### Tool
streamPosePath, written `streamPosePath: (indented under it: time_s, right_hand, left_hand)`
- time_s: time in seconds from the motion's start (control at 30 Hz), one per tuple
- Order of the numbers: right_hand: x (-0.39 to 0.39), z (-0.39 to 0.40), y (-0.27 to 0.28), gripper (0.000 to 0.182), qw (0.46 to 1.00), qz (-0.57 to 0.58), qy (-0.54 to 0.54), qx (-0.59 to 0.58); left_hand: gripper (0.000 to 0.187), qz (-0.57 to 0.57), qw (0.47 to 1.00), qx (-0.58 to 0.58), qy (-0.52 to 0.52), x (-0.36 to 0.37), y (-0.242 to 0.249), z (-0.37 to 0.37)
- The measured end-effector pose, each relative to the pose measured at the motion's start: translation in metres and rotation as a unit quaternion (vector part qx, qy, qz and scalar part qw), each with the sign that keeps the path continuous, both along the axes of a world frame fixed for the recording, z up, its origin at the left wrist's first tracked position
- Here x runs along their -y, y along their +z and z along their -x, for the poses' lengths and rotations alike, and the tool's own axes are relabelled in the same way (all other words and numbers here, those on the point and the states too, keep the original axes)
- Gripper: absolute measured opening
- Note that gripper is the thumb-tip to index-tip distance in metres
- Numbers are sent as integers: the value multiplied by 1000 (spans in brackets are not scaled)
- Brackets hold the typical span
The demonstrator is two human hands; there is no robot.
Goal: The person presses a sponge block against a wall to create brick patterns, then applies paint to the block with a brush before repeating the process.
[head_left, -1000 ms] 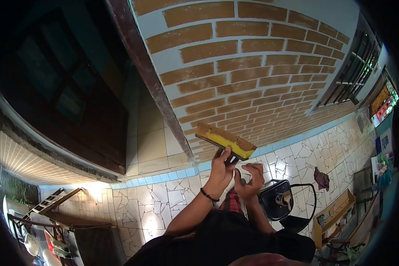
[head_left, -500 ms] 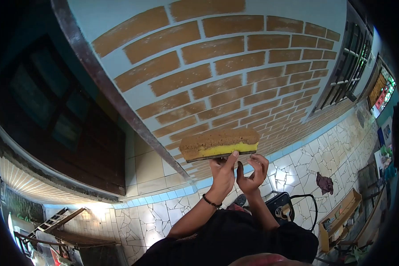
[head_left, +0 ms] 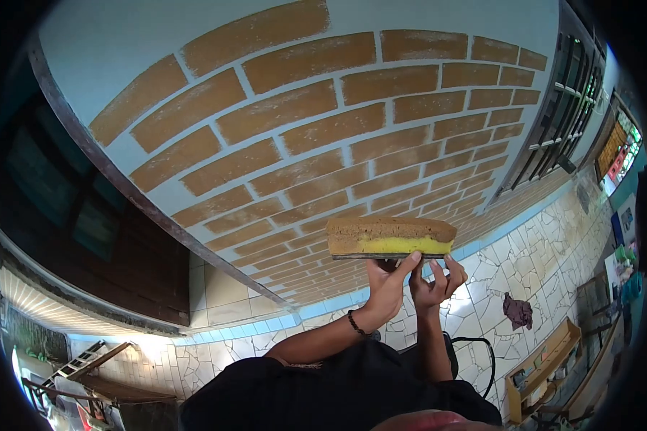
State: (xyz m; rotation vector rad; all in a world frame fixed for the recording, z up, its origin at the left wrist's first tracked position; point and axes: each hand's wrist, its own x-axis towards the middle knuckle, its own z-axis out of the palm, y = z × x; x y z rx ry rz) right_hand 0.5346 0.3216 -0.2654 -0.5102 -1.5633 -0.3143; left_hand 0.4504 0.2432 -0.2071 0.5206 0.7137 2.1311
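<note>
A long sponge block (head_left: 402,245), yellow along its lower side and coated brown above, has a thin dark backing board. My left hand (head_left: 388,291) grips it from below near the middle, thumb pressed against the board's edge; a dark beaded bracelet circles that wrist. Just to the right, my right hand (head_left: 436,287) has bent, separated fingers, with fingertips right at the underside of the board near its right end. Behind the block rises a pale wall (head_left: 72,93) covered in a pattern of brown brick shapes (head_left: 309,61), some with speckled, uneven edges.
A dark wooden door (head_left: 147,266) stands to the left of the wall corner. Barred windows (head_left: 564,93) are on the right. Over the cracked-tile floor (head_left: 553,215) lie a crumpled maroon cloth (head_left: 517,311), a black cable (head_left: 490,352) and a wooden shelf unit (head_left: 543,370). A ladder (head_left: 86,359) is at lower left.
Both hands and the sponge block have shifted right in view, while the wall and door have slid left. The right fingertips are now closer to the board. The left grip is unchanged.
</note>
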Motion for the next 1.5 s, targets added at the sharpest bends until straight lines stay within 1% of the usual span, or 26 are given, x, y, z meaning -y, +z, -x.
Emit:
streamPosePath:
  time_s: [0.03,0.13,0.27,0.3,0.4,0.43,0.5,0.53,0.57,0.6,0.63,0.67,0.73,0.77,0.83,0.93,0.97,1.07,1.13,1.33,1.37,1.5]
  right_hand:
    - [-12,-2,1,43,1000,-16,8,-6]
    - [-43,-9,23,46,995,-90,13,45]
    - [-74,-4,64,42,983,-153,75,70]
    - [-80,-2,76,40,979,-171,85,75]
    - [-97,14,110,36,965,-228,108,77]
    - [-103,20,127,39,953,-266,119,77]
    - [-106,25,157,48,956,-235,140,104]
    - [-107,27,174,52,956,-221,150,119]
    - [-107,34,197,60,950,-218,192,113]
    - [-108,40,214,61,948,-202,224,104]
    - [-109,48,228,63,944,-185,256,95]
    - [-110,54,244,65,939,-169,287,86]
    - [-112,61,279,68,931,-191,289,118]
    - [-113,66,292,69,928,-193,295,122]
    - [-108,75,319,70,925,-196,298,130]
    - [-110,96,350,73,925,-222,277,137]
    - [-109,104,361,75,920,-228,281,152]
    - [-107,125,380,75,921,-214,281,162]
    - [-107,139,387,75,920,-211,282,169]
    - [-106,167,395,76,919,-219,262,197]
    - [-107,170,395,77,919,-222,255,203]
    - [-108,178,394,77,917,-225,249,214]
  left_hand:
    - [43,10,1000,23,18,-6,1,-4]
    - [43,16,997,58,44,-13,23,-4]
    - [40,43,997,57,44,-17,46,9]
    - [39,45,997,42,35,-14,55,14]
    - [55,56,998,9,14,-6,76,32]
    - [54,41,997,-49,51,-6,78,39]
    - [56,12,979,-161,128,-4,81,51]
    - [56,46,952,-264,150,2,86,64]
    - [58,80,912,-363,172,14,93,81]
    - [60,115,861,-457,192,25,99,95]
    - [55,129,844,-450,262,34,100,100]
    - [53,85,832,-453,309,41,108,108]
    - [49,-3,795,-454,402,59,136,123]
    - [48,-19,722,-531,444,71,145,137]
    - [45,-42,547,-661,512,90,162,165]
    - [48,-44,440,-707,552,90,194,183]
    - [55,-22,448,-704,551,86,201,187]
    - [59,-43,485,-652,581,62,207,203]
    - [61,-61,507,-639,576,50,205,219]
    - [52,-80,556,-609,561,34,210,248]
    - [49,-88,560,-603,561,32,209,253]
    - [46,-95,578,-590,555,29,206,265]
